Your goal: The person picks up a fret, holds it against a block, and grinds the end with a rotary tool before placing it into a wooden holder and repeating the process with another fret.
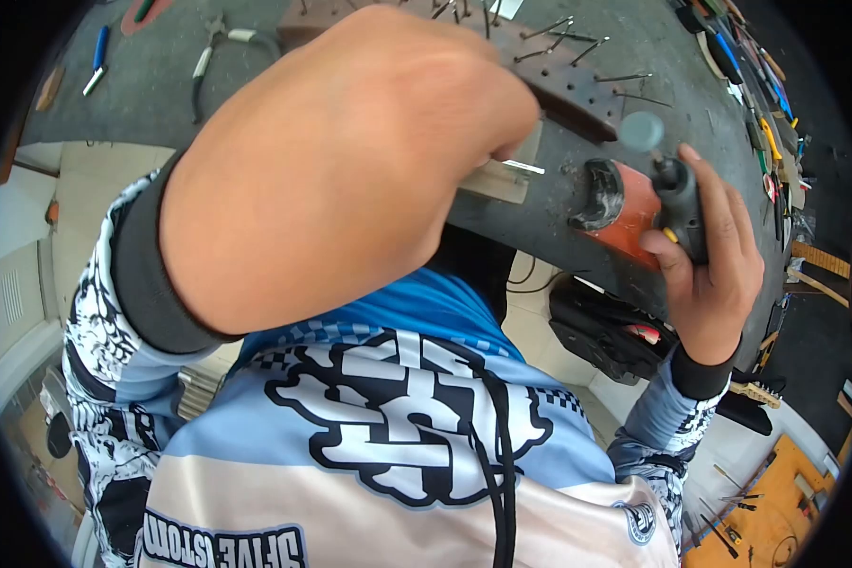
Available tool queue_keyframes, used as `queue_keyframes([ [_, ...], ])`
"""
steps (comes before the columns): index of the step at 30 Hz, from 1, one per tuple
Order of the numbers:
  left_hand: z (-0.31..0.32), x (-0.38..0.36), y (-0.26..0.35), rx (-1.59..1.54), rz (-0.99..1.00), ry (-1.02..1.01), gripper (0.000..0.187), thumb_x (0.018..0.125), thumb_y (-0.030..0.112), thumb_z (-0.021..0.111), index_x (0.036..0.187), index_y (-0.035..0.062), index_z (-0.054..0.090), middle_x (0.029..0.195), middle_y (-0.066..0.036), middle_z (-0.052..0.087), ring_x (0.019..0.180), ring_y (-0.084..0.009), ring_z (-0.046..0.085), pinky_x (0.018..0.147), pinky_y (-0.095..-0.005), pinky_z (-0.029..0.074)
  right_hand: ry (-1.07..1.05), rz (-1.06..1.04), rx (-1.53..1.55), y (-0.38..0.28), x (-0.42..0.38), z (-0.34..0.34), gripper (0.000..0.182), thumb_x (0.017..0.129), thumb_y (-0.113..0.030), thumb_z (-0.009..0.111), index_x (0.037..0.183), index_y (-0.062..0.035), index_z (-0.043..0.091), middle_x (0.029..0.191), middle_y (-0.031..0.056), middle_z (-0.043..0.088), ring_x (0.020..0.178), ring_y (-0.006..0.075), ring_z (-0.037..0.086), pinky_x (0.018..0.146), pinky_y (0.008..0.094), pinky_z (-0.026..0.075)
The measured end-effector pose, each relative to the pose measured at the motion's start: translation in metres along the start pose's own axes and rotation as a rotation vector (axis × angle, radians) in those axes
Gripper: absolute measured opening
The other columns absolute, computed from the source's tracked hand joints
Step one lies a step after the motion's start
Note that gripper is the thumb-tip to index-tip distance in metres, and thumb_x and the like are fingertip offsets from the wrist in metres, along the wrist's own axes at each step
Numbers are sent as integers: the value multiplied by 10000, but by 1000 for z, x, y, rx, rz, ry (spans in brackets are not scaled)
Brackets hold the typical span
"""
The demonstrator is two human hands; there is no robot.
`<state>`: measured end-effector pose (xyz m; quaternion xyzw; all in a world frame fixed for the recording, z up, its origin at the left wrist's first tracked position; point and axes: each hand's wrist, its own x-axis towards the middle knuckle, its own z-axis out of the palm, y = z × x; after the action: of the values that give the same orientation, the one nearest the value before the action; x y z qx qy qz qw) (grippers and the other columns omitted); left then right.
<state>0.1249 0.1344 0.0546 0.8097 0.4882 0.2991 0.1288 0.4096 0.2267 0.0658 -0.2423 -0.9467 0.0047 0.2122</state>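
Large in the view, my left hand (388, 133) is closed, its fingertips mostly hidden behind the hand. A thin silvery metal piece (523, 168) sticks out from its fingers, over a small pale wooden block (497, 183) at the bench edge. On the right, my right hand (724, 232) is wrapped round a dark rotary tool (683, 213) with a yellow button. The tool carries a round greyish-green disc (642, 132), apart from the metal piece. Beside the tool is an orange-red holder (628, 213) with a dark curved end.
Behind my left hand, a brown block (577, 104) holds several upright bits. Pliers (220, 47) and a blue-handled tool (98, 57) lie on the dark bench (151, 104). Many hand tools (753, 95) line its right side. A black bag (606, 327) sits below the edge.
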Motion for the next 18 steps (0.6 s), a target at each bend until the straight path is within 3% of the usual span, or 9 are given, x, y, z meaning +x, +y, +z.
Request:
queue_keyframes([
  [1,27,-16,-9,-92,9,123,164,765,-124,639,881,-9,641,757,-127,574,661,-321,579,601,-369,454,-4,-8,-21,3,-19,18,657,757,-354,822,1321,-60,655,1084,130,712,853,286,693,738,348,559],
  [4,21,-15,-9,-108,-28,73,154,779,-118,641,888,-10,647,791,-128,607,701,-315,604,624,-359,468,236,260,84,20,-40,18,591,895,-241,788,1380,28,583,1151,118,721,918,154,685,837,288,534],
  [5,20,-14,-9,-99,-16,70,154,779,-118,641,888,-10,647,791,-128,607,701,-315,604,624,-359,468,308,372,218,26,-49,19,579,938,-208,750,1424,30,546,1136,116,712,938,150,682,833,286,536],
  [7,18,-15,-8,-144,-73,65,153,778,-112,646,896,-14,654,815,-127,632,719,-303,618,647,-345,479,536,473,276,40,-61,26,510,995,-307,692,1363,24,568,1086,111,698,899,161,680,804,285,546],
  [8,12,-4,-2,-133,-62,59,153,778,-112,646,896,-14,654,815,-127,632,719,-303,618,647,-345,479,553,476,277,52,-64,17,510,995,-307,692,1363,24,568,1086,111,698,899,161,680,804,285,546],
  [11,8,-9,0,-178,-127,20,152,795,-106,639,918,-22,669,832,-118,649,743,-263,628,677,-337,486,697,618,370,58,-74,23,454,1042,-391,601,1250,12,564,1038,110,684,849,168,674,758,292,561],
  [13,6,-8,1,-228,-221,-20,157,828,-86,628,960,-30,691,839,-109,649,767,-224,614,698,-322,477,912,717,335,62,-78,31,457,1058,-448,539,1159,-2,536,1020,105,660,810,174,665,731,308,570],
  [14,4,-8,1,-223,-216,-22,157,828,-86,628,960,-30,691,839,-109,649,767,-224,614,698,-322,477,910,694,322,63,-81,30,480,1063,-456,517,1225,-4,504,1052,115,644,796,175,660,735,328,574],
  [18,-3,5,7,-244,-301,-90,174,862,-62,621,1012,-40,706,873,-103,647,796,-191,588,728,-293,460,953,671,280,64,-84,27,486,1067,-467,498,1245,-15,477,1044,114,614,762,176,641,716,336,564],
])
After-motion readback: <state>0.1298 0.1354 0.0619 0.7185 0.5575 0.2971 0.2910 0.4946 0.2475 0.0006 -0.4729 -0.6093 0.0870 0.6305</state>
